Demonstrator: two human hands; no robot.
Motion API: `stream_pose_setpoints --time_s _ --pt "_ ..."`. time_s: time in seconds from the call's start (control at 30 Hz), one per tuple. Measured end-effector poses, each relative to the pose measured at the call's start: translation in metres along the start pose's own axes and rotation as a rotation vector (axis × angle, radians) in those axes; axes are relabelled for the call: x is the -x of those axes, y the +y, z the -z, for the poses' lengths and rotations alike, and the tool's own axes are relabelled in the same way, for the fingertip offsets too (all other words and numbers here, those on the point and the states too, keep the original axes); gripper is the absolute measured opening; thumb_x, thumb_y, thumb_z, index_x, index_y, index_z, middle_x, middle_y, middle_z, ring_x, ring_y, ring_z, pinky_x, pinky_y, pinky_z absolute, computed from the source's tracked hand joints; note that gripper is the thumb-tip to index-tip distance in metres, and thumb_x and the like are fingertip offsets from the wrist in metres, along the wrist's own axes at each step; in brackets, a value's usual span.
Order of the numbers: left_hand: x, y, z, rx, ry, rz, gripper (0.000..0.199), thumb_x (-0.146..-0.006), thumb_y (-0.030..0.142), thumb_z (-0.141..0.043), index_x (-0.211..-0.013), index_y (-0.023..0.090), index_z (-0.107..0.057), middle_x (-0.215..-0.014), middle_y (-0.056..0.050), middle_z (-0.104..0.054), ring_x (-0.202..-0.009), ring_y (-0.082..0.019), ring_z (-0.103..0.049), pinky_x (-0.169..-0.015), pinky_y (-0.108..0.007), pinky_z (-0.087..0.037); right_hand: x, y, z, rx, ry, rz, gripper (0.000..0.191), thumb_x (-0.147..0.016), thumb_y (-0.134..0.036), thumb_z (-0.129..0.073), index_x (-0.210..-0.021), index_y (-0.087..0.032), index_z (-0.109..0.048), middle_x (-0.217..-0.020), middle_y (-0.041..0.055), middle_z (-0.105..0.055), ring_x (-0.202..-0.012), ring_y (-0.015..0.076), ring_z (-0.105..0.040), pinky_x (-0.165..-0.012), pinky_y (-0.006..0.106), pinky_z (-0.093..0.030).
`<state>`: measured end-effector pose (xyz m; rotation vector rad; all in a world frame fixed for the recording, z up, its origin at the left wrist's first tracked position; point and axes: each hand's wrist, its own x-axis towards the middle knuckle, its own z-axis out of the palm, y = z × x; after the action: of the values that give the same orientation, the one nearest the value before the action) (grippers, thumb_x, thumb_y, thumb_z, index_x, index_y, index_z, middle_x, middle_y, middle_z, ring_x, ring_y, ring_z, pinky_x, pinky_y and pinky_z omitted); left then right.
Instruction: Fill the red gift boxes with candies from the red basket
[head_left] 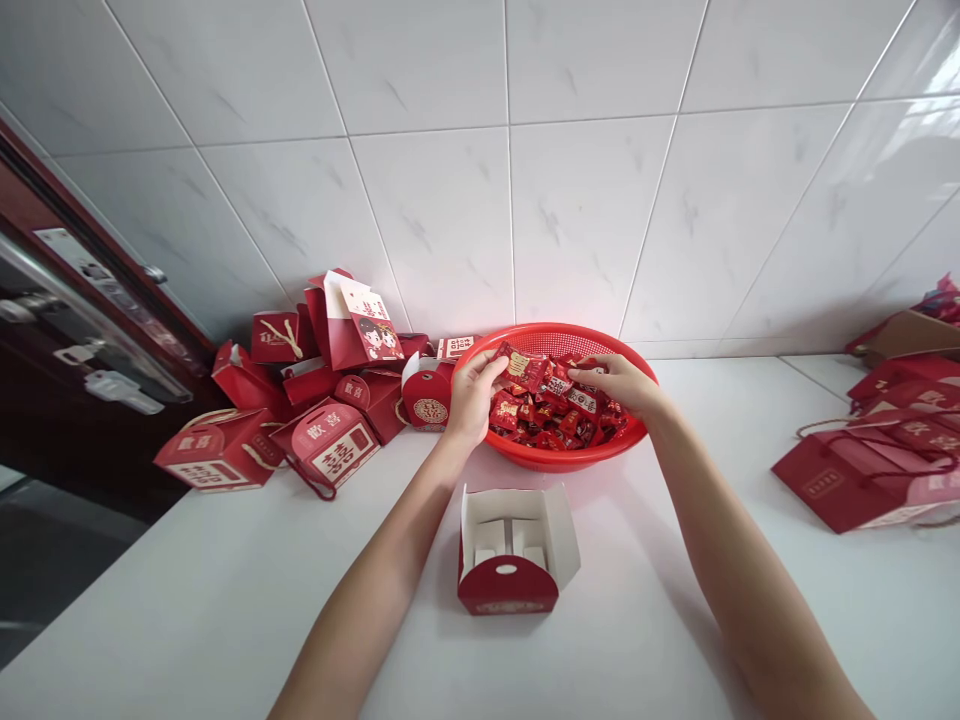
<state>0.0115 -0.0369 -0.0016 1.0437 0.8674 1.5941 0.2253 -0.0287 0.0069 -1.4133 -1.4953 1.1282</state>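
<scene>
A round red plastic basket point(551, 462) stands against the tiled wall, filled with red-wrapped candies point(551, 418). Over its left side, my left hand point(476, 392) is closed on a wrapped candy point(523, 368) with gold print, pinched between thumb and fingers. My right hand point(621, 383) reaches in from the other side, its thumb and fingers closed on a wrapped candy point(583, 398) above the pile. Between my forearms, in front of the basket, sits an open red gift box point(508, 590). Its flaps are spread and the white inside shows.
Several red gift boxes point(326, 440) crowd the left by the wall, some with rope handles. More red boxes point(862, 480) are grouped at the right edge. A dark door point(97, 350) with keys in its lock borders the white table point(247, 600) on the left.
</scene>
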Motion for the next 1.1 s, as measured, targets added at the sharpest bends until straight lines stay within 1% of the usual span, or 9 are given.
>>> stream_pose_setpoints --time_s 0.2,0.3,0.4,0.5,0.6,0.67,0.73,0.9,1.1 --pt "0.000 0.001 0.000 -0.010 -0.012 0.003 0.012 -0.068 0.026 -0.077 -0.063 0.021 -0.067 -0.071 0.001 -0.066 -0.073 -0.015 -0.063 -0.068 -0.026 -0.052 -0.001 0.002 0.005 0.086 0.006 0.023 0.022 -0.086 -0.038 -0.074 -0.076 -0.018 -0.071 -0.059 -0.0020 -0.061 -0.054 0.0124 -0.058 -0.050 0.024 -0.047" --pt "0.000 0.001 0.000 0.005 -0.021 0.008 0.011 -0.066 0.026 -0.078 -0.066 0.021 -0.068 -0.072 0.001 -0.068 -0.073 -0.016 -0.064 -0.067 -0.026 -0.051 -0.002 0.003 0.008 0.105 0.002 0.039 0.024 -0.084 -0.040 -0.076 -0.075 -0.017 -0.072 -0.058 -0.0034 -0.058 -0.052 0.0110 -0.055 -0.050 0.024 -0.047" --pt "-0.001 -0.001 0.001 0.002 -0.033 0.003 0.013 -0.065 0.027 -0.080 -0.069 0.021 -0.069 -0.073 0.001 -0.069 -0.075 -0.017 -0.066 -0.068 -0.027 -0.051 -0.002 0.005 0.011 0.062 -0.013 0.052 0.022 -0.081 -0.035 -0.078 -0.094 -0.018 -0.075 -0.069 -0.0006 -0.066 -0.061 0.0140 -0.063 -0.058 0.027 -0.056" --pt "-0.002 -0.003 0.003 0.004 -0.036 0.000 0.013 -0.065 0.027 -0.081 -0.070 0.021 -0.070 -0.073 0.002 -0.069 -0.075 -0.018 -0.066 -0.068 -0.027 -0.052 -0.001 0.005 0.018 -0.003 -0.055 0.038 0.046 -0.076 -0.020 -0.081 -0.120 -0.018 -0.070 -0.083 0.0039 -0.074 -0.076 0.0198 -0.072 -0.072 0.033 -0.064" --pt "-0.002 -0.004 0.003 0.024 -0.040 -0.006 0.012 -0.065 0.026 -0.081 -0.069 0.022 -0.071 -0.071 0.002 -0.068 -0.073 -0.017 -0.065 -0.066 -0.027 -0.051 0.001 0.004 0.024 0.016 -0.108 0.056 0.055 -0.076 -0.015 -0.078 -0.130 -0.020 -0.066 -0.086 0.0042 -0.076 -0.080 0.0217 -0.074 -0.079 0.039 -0.065" --pt "-0.002 -0.004 0.003 0.030 -0.041 -0.007 0.011 -0.065 0.025 -0.081 -0.069 0.022 -0.071 -0.071 0.002 -0.068 -0.072 -0.017 -0.065 -0.065 -0.026 -0.051 0.002 0.003 0.028 0.025 -0.106 0.081 0.052 -0.078 -0.013 -0.075 -0.129 -0.020 -0.067 -0.084 0.0037 -0.076 -0.080 0.0217 -0.074 -0.080 0.040 -0.065" --pt "-0.002 -0.004 0.002 0.032 -0.042 -0.006 0.012 -0.065 0.025 -0.082 -0.068 0.022 -0.071 -0.070 0.002 -0.067 -0.072 -0.017 -0.064 -0.065 -0.026 -0.050 0.002 0.003 0.029 0.030 -0.078 0.100 0.044 -0.078 -0.011 -0.072 -0.121 -0.019 -0.070 -0.085 0.0046 -0.076 -0.080 0.0213 -0.073 -0.081 0.039 -0.065" --pt "-0.001 -0.002 0.001 0.036 -0.054 -0.001 0.016 -0.063 0.026 -0.084 -0.065 0.021 -0.069 -0.069 0.003 -0.063 -0.070 -0.015 -0.060 -0.065 -0.025 -0.049 -0.001 0.004 0.030 0.136 -0.051 0.137 0.028 -0.074 -0.012 -0.072 -0.101 -0.019 -0.077 -0.102 0.0077 -0.078 -0.081 0.0217 -0.073 -0.079 0.038 -0.064" --pt "0.001 0.001 0.000 0.006 -0.035 0.010 0.015 -0.067 0.026 -0.080 -0.062 0.020 -0.066 -0.069 0.002 -0.060 -0.071 -0.015 -0.058 -0.067 -0.026 -0.049 0.000 0.002 0.029 0.229 0.053 0.175 0.028 -0.077 -0.017 -0.070 -0.104 -0.017 -0.077 -0.092 0.0073 -0.078 -0.082 0.0234 -0.072 -0.075 0.036 -0.062"
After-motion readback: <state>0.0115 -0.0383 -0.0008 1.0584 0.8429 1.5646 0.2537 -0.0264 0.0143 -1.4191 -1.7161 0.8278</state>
